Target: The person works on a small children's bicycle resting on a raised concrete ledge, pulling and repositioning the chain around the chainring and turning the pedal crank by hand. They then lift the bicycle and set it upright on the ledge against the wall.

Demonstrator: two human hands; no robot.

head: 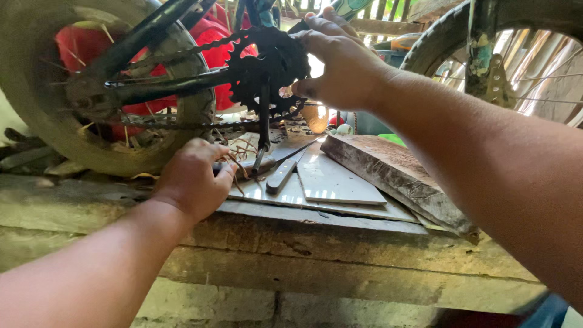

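A small bicycle stands on a concrete ledge, its black toothed chainring (261, 67) and chain (182, 51) in the upper middle. My right hand (340, 67) grips the chainring's right edge, fingers over the top and thumb beneath. The black crank arm (265, 118) hangs straight down from it. My left hand (194, 179) rests on the ledge with its fingers curled around a grey metal piece (246, 165) at the crank's lower end; what that piece is, I cannot tell.
The rear wheel (42, 115) fills the left and the front wheel (449, 30) the upper right. White tiles (340, 182), a white-handled tool (280, 175) and a weathered wooden board (395, 176) lie on the ledge (316, 243). Dry straw is scattered near the crank.
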